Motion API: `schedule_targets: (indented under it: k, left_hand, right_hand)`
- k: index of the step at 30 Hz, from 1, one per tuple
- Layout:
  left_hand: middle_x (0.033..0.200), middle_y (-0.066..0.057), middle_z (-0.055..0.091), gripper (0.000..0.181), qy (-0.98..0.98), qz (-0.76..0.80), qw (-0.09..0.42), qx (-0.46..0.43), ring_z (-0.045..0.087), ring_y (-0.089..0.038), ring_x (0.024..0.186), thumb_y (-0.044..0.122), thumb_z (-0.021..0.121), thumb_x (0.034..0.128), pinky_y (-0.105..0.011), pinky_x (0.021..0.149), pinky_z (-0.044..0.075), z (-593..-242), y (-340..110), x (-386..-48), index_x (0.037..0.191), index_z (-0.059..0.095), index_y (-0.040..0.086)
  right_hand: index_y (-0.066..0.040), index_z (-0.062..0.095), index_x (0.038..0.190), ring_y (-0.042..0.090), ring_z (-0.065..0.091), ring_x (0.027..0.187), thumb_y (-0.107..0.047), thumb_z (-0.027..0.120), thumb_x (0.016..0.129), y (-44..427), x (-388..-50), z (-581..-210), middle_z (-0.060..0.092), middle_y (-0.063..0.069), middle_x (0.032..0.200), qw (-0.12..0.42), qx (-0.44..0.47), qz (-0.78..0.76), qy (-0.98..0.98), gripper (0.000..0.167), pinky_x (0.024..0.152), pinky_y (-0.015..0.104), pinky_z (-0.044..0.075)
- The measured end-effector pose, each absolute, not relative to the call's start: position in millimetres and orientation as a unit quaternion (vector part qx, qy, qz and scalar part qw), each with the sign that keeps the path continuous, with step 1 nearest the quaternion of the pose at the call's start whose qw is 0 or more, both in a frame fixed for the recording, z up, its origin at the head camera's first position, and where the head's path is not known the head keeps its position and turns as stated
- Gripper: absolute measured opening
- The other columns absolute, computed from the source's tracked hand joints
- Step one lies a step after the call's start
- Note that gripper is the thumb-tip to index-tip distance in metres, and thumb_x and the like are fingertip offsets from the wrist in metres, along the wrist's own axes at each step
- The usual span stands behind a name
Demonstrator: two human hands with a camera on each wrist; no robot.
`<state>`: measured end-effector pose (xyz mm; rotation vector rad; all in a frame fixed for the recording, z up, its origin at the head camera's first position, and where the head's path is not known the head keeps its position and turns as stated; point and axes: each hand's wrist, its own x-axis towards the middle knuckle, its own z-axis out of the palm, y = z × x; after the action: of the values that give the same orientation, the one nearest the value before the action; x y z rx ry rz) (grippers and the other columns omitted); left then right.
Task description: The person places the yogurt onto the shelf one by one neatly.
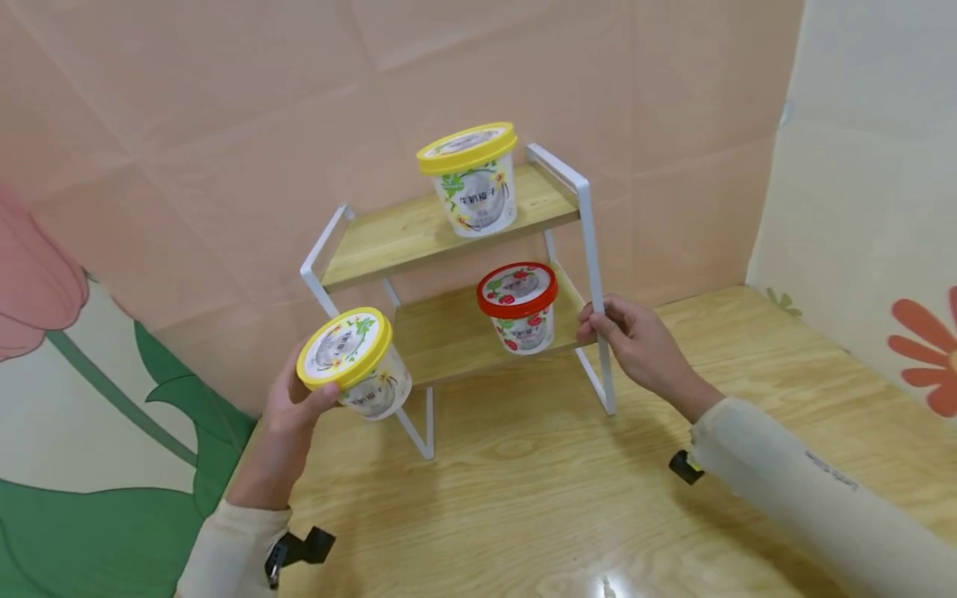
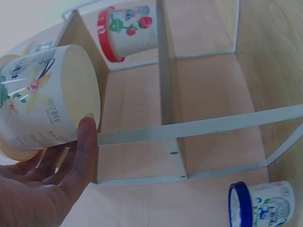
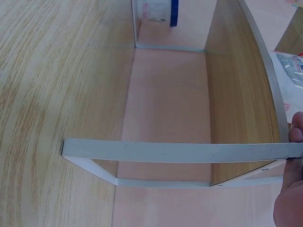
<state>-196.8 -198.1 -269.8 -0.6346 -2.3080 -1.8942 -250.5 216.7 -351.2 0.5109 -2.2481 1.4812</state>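
My left hand (image 1: 290,400) grips a yellow-lidded paper tub (image 1: 376,384), tilted, in front of the left end of a two-tier shelf rack (image 1: 389,242). In the left wrist view, a fingertip lies at the base of this tub (image 2: 35,97). My right hand (image 1: 643,349) pinches the rack's white right front leg (image 1: 596,274) at the lower board. Another yellow-lidded tub (image 1: 478,195) stands on the upper board, toward its right. On the lower board stands a red-lidded tub (image 1: 526,328), near my right hand.
A blue-lidded tub (image 2: 265,205) stands on the table beyond the rack's left end in the left wrist view; the head view hides it. The wooden table (image 1: 508,498) meets a pink wall covering (image 1: 224,166) behind and a pale flowered wall (image 1: 867,208) at right.
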Motion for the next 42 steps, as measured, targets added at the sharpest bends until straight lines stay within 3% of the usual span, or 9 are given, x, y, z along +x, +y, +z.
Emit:
schedule_targets:
  k: [17, 34, 42]
  left_hand:
    - [0.128, -0.002, 0.060, 0.049, -0.738, -0.636, 0.062, -0.216, 0.059, -0.017, 0.110, 0.027, 0.050, 0.0972, -0.030, 0.085, 0.055, -246.5, -196.8, -200.6, 0.145, 0.042, 0.018]
    - [0.130, -0.004, 0.058, 0.047, -0.733, -0.646, 0.089, -0.195, 0.057, -0.020, 0.113, 0.028, 0.052, 0.0979, -0.030, 0.086, 0.054, -221.4, -189.5, -193.1, 0.143, 0.044, 0.019]
    - [0.133, -0.004, 0.056, 0.047, -0.751, -0.632, 0.080, -0.174, 0.054, -0.022, 0.116, 0.029, 0.052, 0.0983, -0.029, 0.087, 0.054, -208.2, -185.6, -188.6, 0.143, 0.042, 0.020]
  right_hand:
    - [0.001, 0.064, 0.110, -0.001, 0.068, 0.088, -0.016, 0.048, 0.105, 217.6, -251.1, -350.0, 0.072, 0.015, 0.096, 0.194, 0.179, 0.536, -0.802, 0.024, 0.086, 0.015, 0.054]
    - [0.002, 0.063, 0.109, -0.001, 0.069, 0.088, -0.018, 0.047, 0.106, 218.4, -254.3, -355.5, 0.072, 0.008, 0.095, 0.193, 0.182, 0.534, -0.803, 0.026, 0.085, 0.012, 0.053]
    - [0.001, 0.064, 0.109, -0.002, 0.068, 0.089, -0.018, 0.047, 0.106, 217.6, -253.6, -355.0, 0.072, 0.013, 0.097, 0.193, 0.177, 0.531, -0.806, 0.026, 0.086, 0.014, 0.054]
